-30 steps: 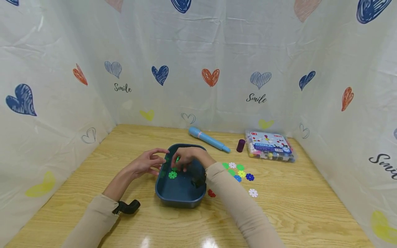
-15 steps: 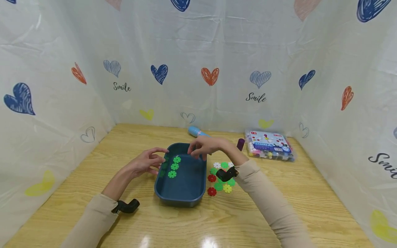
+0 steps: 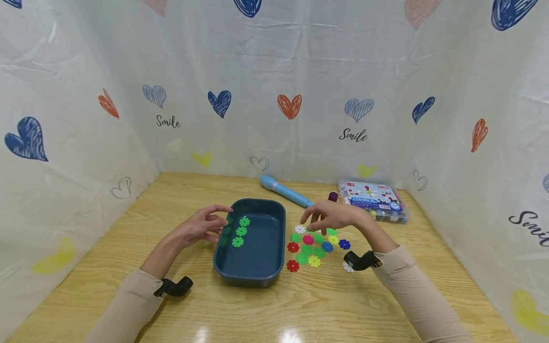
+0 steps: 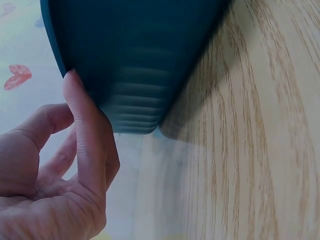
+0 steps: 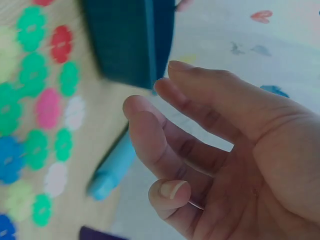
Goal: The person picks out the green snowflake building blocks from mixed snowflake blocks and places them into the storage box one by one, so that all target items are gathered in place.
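A dark blue rectangular bin (image 3: 259, 259) stands on the wooden table, with three green snowflake discs (image 3: 241, 231) in a slanting row on its floor. Left of it, my left hand (image 3: 203, 226) has fingertips at the rim, fingers loosely bent; the left wrist view shows one finger (image 4: 82, 115) reaching up to the rim. My right hand (image 3: 334, 215) hovers above the far side of a spread of loose snowflake discs (image 3: 308, 239) in red, green, pink, yellow, white and blue. Its fingers are loosely curved with nothing between them in the right wrist view, and it hides some discs.
Behind the bin lies a light blue microphone-shaped tube (image 3: 285, 191). A dark purple cylinder (image 3: 333, 196) is partly hidden behind my right hand. A clear box of colourful parts with a printed label (image 3: 373, 197) sits at the back right, before a heart-patterned curtain (image 3: 266, 71).
My right hand has left the inside of the bin and moved right, over the loose discs. Three green discs in the bin are now uncovered. The left hand has stayed at the rim.
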{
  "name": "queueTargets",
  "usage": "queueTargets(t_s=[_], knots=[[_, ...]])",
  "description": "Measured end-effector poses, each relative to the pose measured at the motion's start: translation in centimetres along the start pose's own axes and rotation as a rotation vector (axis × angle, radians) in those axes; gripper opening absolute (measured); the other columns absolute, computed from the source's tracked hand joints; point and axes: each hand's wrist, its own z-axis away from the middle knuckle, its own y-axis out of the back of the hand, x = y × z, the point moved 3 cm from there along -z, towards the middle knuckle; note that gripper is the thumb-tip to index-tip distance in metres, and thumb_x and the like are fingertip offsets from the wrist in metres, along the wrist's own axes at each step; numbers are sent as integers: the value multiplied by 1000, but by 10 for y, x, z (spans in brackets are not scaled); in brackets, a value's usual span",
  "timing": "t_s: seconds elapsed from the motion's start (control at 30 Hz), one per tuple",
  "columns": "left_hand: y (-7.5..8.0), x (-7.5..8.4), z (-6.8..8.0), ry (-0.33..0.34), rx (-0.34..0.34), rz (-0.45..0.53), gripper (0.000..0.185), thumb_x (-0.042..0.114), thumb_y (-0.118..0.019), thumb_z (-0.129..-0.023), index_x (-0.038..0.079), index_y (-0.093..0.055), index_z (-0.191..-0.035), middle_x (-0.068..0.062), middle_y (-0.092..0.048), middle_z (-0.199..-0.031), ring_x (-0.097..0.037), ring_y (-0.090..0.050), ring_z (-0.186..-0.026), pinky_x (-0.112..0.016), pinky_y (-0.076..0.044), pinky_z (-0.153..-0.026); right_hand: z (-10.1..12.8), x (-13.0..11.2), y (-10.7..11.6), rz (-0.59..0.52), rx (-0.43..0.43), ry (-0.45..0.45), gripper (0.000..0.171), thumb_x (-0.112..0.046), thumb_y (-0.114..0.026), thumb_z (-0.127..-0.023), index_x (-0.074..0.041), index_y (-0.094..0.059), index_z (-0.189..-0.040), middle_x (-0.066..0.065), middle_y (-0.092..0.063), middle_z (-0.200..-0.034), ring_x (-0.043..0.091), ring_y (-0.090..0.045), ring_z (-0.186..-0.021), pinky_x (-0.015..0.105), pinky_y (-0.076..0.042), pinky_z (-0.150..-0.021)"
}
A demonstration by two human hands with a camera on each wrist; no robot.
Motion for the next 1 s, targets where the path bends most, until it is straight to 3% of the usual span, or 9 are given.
queueTargets(t_s=[0.2,0.5,0.73,1.0], knots=[[0,0,1,6,-5,5,55,20,-62,-98,13,-40,-147,-7,-61,-105,-14,-61,-78,-31,-61,-65,19,27,-20,-34,39,-2,30,-13,-58,-98,1,-60,-124,15,-68,-101,32,-68,-72,40,-59,-72],[0,0,0,1,-9,4,55,20,-62,-97,12,-39,-147,-8,-63,-107,-14,-62,-79,-32,-61,-65,34,47,-38,-73,103,1,29,-13,-59,-98,4,-61,-122,15,-69,-96,38,-65,-69,37,-57,-63],[-1,0,0,6,-8,6,56,19,-62,-98,12,-39,-148,-9,-62,-107,-15,-63,-79,-33,-61,-66,38,57,-50,-35,159,6,29,-16,-64,-95,1,-65,-119,7,-70,-93,20,-64,-67,22,-53,-62],[-1,0,-1,5,-6,-6,56,21,-62,-97,12,-39,-148,-9,-63,-107,-15,-63,-79,-34,-61,-67,36,63,-62,-4,173,-31,24,-15,-67,-93,-7,-67,-116,0,-66,-84,2,-51,-61,20,-48,-59]])
